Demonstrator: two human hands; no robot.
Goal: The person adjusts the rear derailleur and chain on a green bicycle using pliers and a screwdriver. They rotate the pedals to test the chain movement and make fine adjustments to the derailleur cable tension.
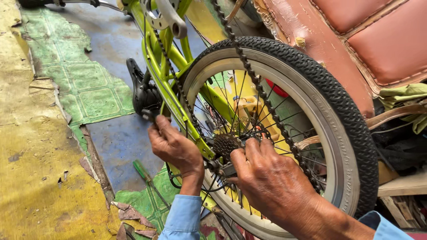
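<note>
While the bicycle is lying upside down, both hands are working at its rear wheel (311, 129).
The left hand (175, 149) is pinching, seemingly, the lime-green frame (171, 91); the right hand (271, 182) is curling closed beside the sprocket cluster (226, 144), between them.

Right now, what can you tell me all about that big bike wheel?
The wheel belongs to a lime-green bicycle that lies upside down. It has a black knobbly tyre, a pale silvery rim and thin dark spokes. At its middle sits a dark toothed sprocket cluster, and a black chain runs across the wheel's face. The right hand presses at the hub by the sprockets; the left hand grips the green frame beside it. A reddish padded seat is behind it.
</note>
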